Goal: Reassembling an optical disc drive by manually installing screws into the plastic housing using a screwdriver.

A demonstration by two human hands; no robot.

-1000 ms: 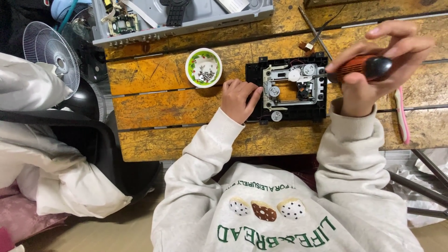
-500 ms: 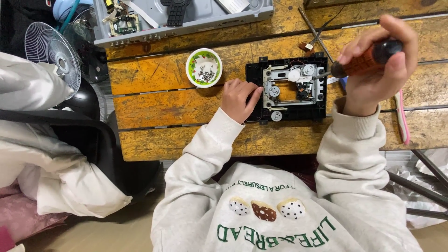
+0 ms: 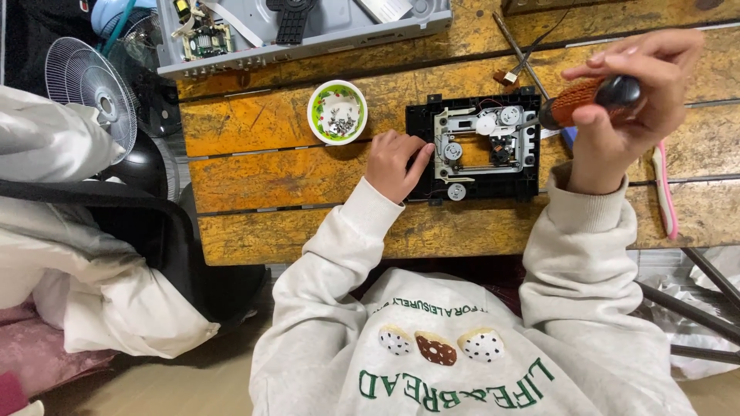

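A black disc-drive mechanism (image 3: 482, 146) with white gears lies on the wooden bench (image 3: 293, 177). My left hand (image 3: 395, 163) rests on its left edge, fingers curled against the black frame. My right hand (image 3: 624, 100) grips a screwdriver (image 3: 586, 98) with a reddish-brown handle and black cap. Its tip points left, down at the mechanism's right side. A small green-rimmed bowl (image 3: 337, 112) holding several screws sits to the left of the mechanism.
An opened grey player chassis (image 3: 308, 31) with a circuit board lies at the bench's far edge. A pink-handled tool (image 3: 664, 192) lies at the right. A floor fan (image 3: 89, 96) and a chair draped with a white coat (image 3: 69, 254) stand to the left.
My right hand has turned the screwdriver and lowered it, so its tip now points at the mechanism's right side. My left hand has stayed on the frame.
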